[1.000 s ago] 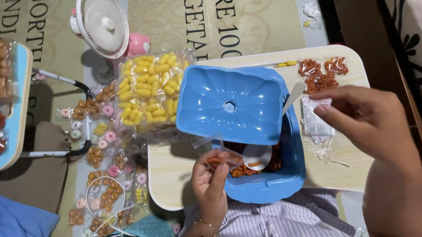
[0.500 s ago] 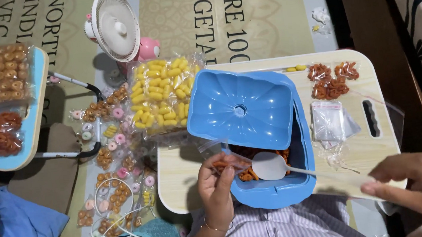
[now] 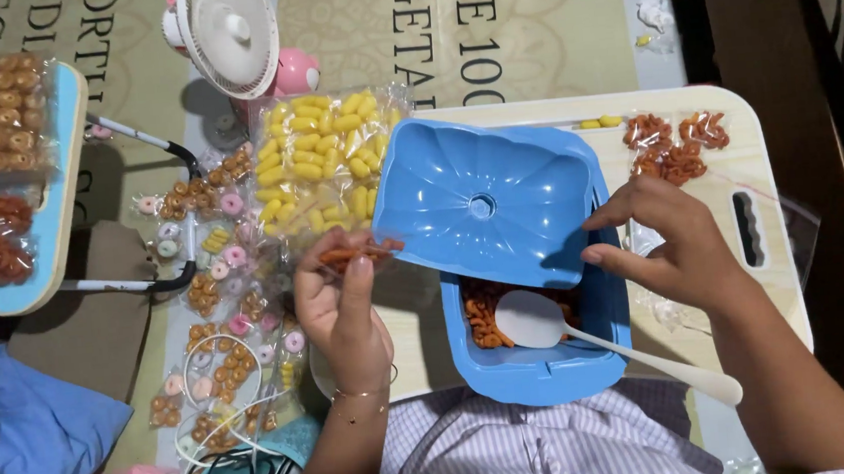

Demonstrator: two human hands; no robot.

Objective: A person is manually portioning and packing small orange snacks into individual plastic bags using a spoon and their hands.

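Note:
My left hand [image 3: 343, 303] pinches a small clear bag of orange snacks [image 3: 359, 253] and holds it up left of the blue box. My right hand [image 3: 666, 245] hovers at the right edge of the tilted blue lid [image 3: 484, 200], fingers curled and empty, near a stack of clear bags [image 3: 646, 239]. The blue box [image 3: 542, 358] holds orange snacks, and a white spoon [image 3: 591, 338] rests in it with its handle pointing toward me.
The box stands on a pale lap table [image 3: 777, 279] with small filled snack bags [image 3: 674, 145] at its far right. A big bag of yellow snacks [image 3: 321, 165], a white fan [image 3: 228, 37] and several small packets [image 3: 212, 314] lie to the left. A blue-edged table [image 3: 52, 196] holds more bags.
My left hand lifted the small bag from the box and carried it left. My right hand let go of the spoon, which now lies in the box, and moved up to the lid's edge.

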